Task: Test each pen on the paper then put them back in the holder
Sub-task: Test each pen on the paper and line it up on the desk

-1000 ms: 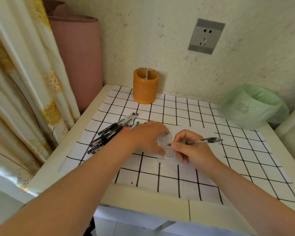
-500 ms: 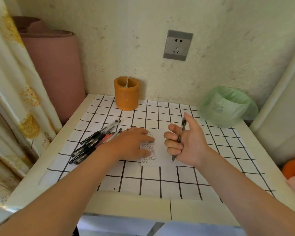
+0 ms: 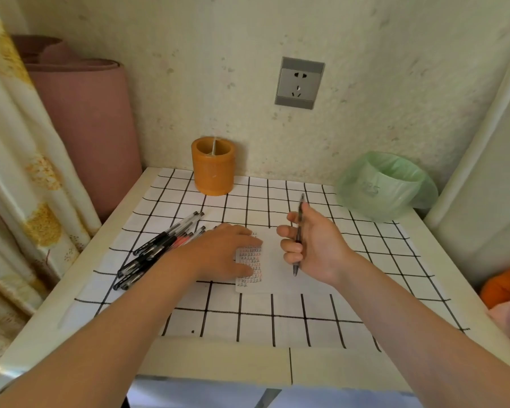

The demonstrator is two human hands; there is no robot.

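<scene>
The pen [image 3: 299, 231], tip down, stands nearly upright above the paper [image 3: 273, 278], gripped in the right hand [image 3: 315, 245], fingers curled round it. The left hand [image 3: 227, 251] lies flat on the paper, fingers straight. Rows of marks suggest many tests are done. Yet the other pens [image 3: 159, 251] lie heaped on the tabletop [image 3: 218, 363] at left, and the far holder [image 3: 213, 169] shows none inside.

A cream table [image 3: 218, 363] carries a white sheet ruled with a black grid [image 3: 277, 319]. At the table's far right corner sits a round container lined with a pale green plastic bag [image 3: 380, 187]. A grey wall socket [image 3: 299, 83] is set in the speckled wall behind the table. Left of the table a rolled pink mat [image 3: 86, 128] stands upright beside a floral curtain [image 3: 18, 172]. Low to the table's right lies something orange [image 3: 504, 285], too blurred to name.
</scene>
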